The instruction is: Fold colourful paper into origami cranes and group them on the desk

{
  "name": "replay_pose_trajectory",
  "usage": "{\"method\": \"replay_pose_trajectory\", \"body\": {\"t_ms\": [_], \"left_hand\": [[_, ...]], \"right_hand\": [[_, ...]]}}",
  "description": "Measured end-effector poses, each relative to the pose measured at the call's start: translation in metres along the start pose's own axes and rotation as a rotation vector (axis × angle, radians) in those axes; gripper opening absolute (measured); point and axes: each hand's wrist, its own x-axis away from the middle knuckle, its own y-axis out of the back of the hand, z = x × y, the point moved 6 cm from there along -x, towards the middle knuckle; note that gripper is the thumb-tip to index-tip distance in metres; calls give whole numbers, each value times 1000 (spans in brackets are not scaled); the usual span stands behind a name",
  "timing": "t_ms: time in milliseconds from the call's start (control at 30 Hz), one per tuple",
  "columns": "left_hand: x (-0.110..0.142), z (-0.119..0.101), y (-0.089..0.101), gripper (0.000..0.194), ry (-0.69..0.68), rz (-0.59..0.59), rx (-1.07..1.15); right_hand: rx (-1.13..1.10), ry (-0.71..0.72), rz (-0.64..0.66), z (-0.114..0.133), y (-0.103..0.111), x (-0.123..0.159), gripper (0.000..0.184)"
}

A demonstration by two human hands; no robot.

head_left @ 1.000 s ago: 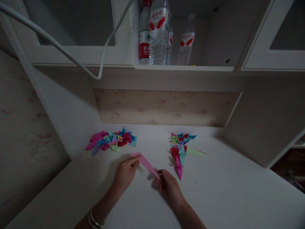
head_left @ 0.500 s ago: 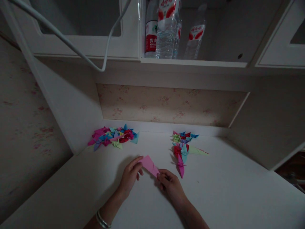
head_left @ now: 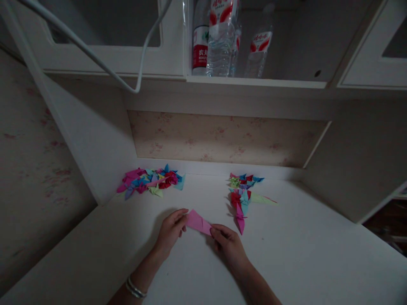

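Note:
Between my hands is a folded piece of pink paper [head_left: 197, 222], held slantwise just above the white desk [head_left: 197, 271]. My left hand [head_left: 172, 228] pinches its upper left end between thumb and fingers. At the lower right, narrower end, my right hand [head_left: 228, 242] grips it with the thumb on top. A crease line crosses the paper near its middle. Folded paper cranes in many colours lie in a pile [head_left: 149, 182] beyond my left hand. A second, smaller group of paper cranes [head_left: 240, 199] lies beyond my right hand, a magenta one nearest to it.
Overhead, a white cabinet [head_left: 254, 83] holds several plastic bottles [head_left: 220, 46] on its open shelf. A pale cable [head_left: 104, 67] hangs in front at upper left. Side panels [head_left: 85, 140] bound the desk left and right, with a flowered wall panel [head_left: 216, 137] behind.
The pink paper has turned from a narrow strip view to show its broad face. My right hand has closed on its lower end. My view has tilted down slightly.

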Motion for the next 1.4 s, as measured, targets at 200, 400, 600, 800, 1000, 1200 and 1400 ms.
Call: {"method": "replay_pose_trajectory", "body": {"t_ms": [200, 400, 600, 800, 1000, 1200, 1400], "left_hand": [[3, -1, -3, 42, 67, 4, 49], [7, 4, -5, 45, 106, 13, 121], [9, 7, -8, 38, 103, 35, 149], [10, 13, -15, 38, 174, 73, 237], [9, 16, -14, 39, 187, 78, 255], [9, 16, -14, 40, 180, 91, 248], [13, 9, -16, 40, 160, 90, 211]], "right_hand": [[-57, 10, -91, 4, 5, -1, 36], [-148, 22, -170, 3, 10, 0, 40], [-153, 4, -183, 3, 15, 1, 38], [-191, -34, -164, 4, 12, 1, 39], [-191, -64, -173, 1, 12, 1, 37], [-209, -83, -149, 3, 9, 3, 40], [-248, -97, -147, 2, 8, 3, 43]]}}
